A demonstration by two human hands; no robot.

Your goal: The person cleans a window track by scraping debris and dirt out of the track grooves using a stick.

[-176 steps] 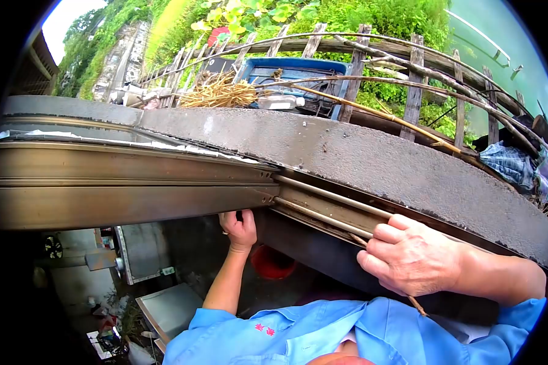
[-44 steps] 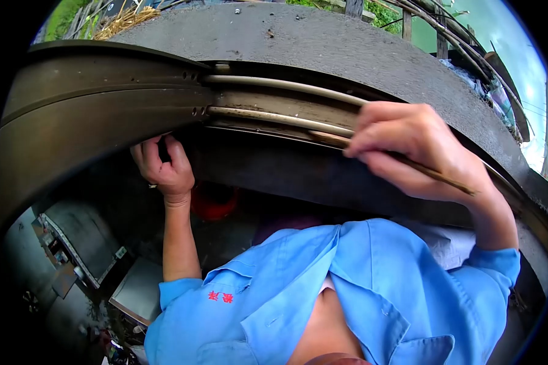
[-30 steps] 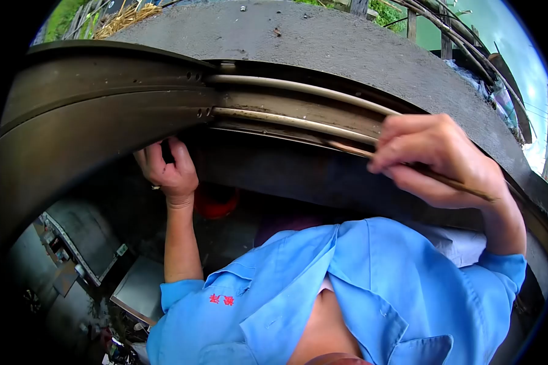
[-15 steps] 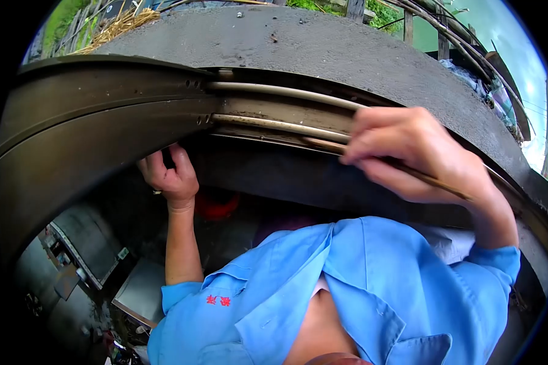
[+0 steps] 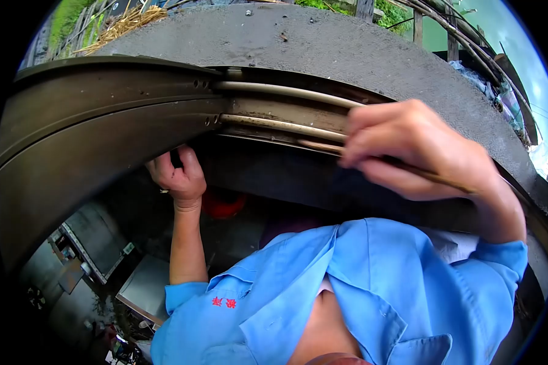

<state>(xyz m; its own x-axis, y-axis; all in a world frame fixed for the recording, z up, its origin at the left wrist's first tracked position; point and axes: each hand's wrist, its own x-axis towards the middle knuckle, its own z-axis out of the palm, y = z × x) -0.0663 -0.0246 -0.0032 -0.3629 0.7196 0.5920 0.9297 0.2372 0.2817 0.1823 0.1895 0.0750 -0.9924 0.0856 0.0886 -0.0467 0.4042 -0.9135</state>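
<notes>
My right hand [image 5: 417, 152] is closed round a thin brown stick [image 5: 429, 176]. The stick's tip points left and lies along the lower edge of a metal window track [image 5: 292, 109] with two pale rails. My left hand [image 5: 179, 176], with a ring on one finger, is raised at the underside of the brown metal window frame [image 5: 103, 125]. Its fingers are bent, and their tips are partly hidden by the frame, so what they grip, if anything, does not show.
A grey concrete ledge [image 5: 347, 52] runs beyond the track. Straw [image 5: 125, 27], a wooden fence and plastic bags [image 5: 508, 103] lie outside it. Below, inside, are a red basin [image 5: 222, 204] and a grey-topped table [image 5: 146, 286].
Since the oldest frame the view has tilted down towards the track. Over the last second my right hand has moved the stick left along the track. My left hand stays at the frame.
</notes>
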